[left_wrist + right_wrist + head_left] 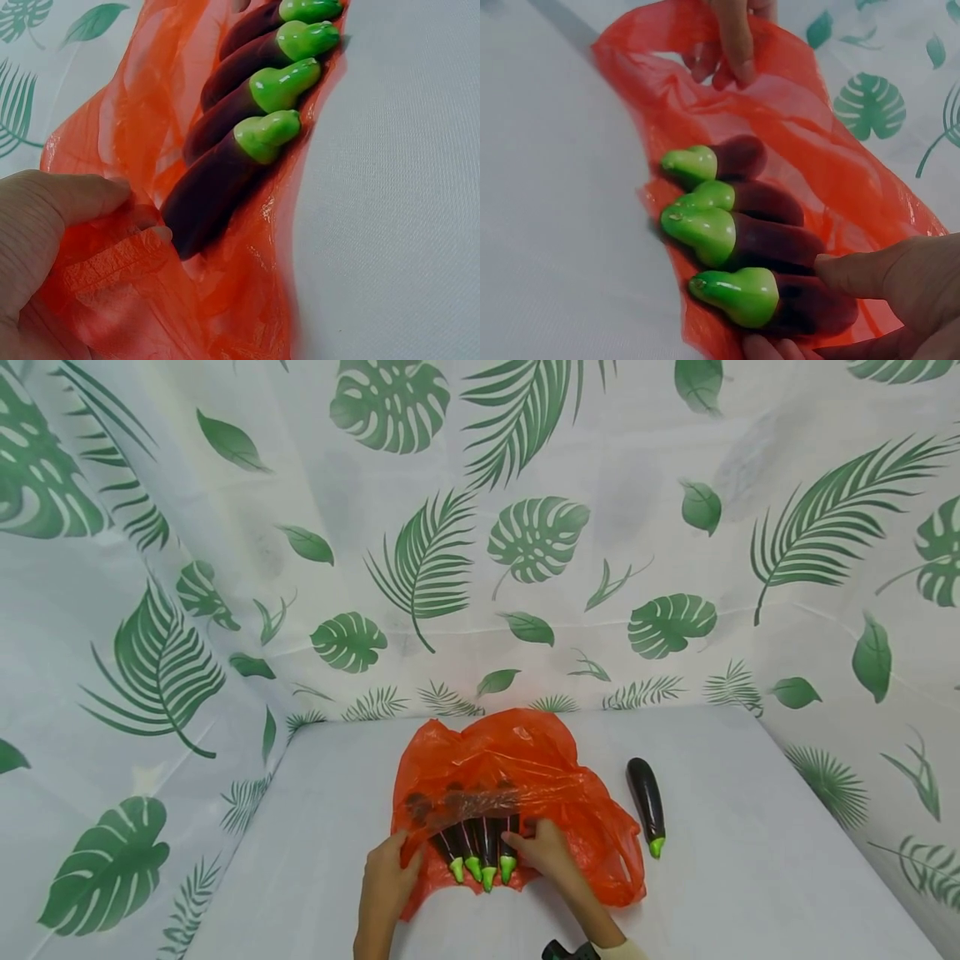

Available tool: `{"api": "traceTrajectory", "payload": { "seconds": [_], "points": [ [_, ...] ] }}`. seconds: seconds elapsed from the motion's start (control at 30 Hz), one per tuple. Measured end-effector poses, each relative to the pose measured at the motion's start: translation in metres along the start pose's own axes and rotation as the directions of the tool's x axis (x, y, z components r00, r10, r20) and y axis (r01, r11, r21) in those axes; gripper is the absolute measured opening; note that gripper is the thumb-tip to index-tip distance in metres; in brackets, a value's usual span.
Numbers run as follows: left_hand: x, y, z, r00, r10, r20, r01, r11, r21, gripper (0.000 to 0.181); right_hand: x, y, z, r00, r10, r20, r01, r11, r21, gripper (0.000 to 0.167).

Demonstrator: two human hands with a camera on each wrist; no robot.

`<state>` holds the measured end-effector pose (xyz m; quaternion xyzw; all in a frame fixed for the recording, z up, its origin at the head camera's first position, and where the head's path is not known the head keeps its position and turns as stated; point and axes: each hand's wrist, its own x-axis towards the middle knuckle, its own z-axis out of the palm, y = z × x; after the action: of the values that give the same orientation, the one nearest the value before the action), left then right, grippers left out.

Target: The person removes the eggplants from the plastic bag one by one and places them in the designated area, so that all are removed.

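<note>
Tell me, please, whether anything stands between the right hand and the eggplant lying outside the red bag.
Yes, the loose right side of the red bag lies between the right hand and the lone eggplant; nothing visible covers that eggplant.

A white backdrop [480,602] printed with green leaves fills the upper part of the head view and runs down both sides. Among the prints, a large split leaf [108,866] shows at lower left and a feathery palm frond [840,527] at upper right. Across the lower middle spreads a plain white tabletop [300,835], narrowing toward the backdrop.
</note>
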<state>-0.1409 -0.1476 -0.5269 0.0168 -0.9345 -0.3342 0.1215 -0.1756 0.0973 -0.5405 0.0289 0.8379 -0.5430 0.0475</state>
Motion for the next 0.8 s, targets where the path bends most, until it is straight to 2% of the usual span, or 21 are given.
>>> {"api": "traceTrajectory", "payload": {
  "seconds": [0.13,0.4,0.8],
  "points": [
    [-0.001,0.0,0.001,1.0,0.006,-0.004,-0.006,1.0,0.003,0.02,0.0,-0.001,0.004,0.999,-0.035,-0.005,0.035,0.999,0.007,0.035],
    [0.002,-0.001,0.002,1.0,0.013,-0.011,-0.013,1.0,-0.009,0.02,0.007,-0.001,0.008,0.992,-0.118,-0.043,0.115,0.992,-0.055,0.044],
    [0.002,-0.002,0.004,0.999,0.04,-0.032,-0.039,0.999,0.013,0.024,0.007,0.001,0.014,0.992,-0.105,-0.067,0.094,0.984,-0.152,0.043]
  ]
}}
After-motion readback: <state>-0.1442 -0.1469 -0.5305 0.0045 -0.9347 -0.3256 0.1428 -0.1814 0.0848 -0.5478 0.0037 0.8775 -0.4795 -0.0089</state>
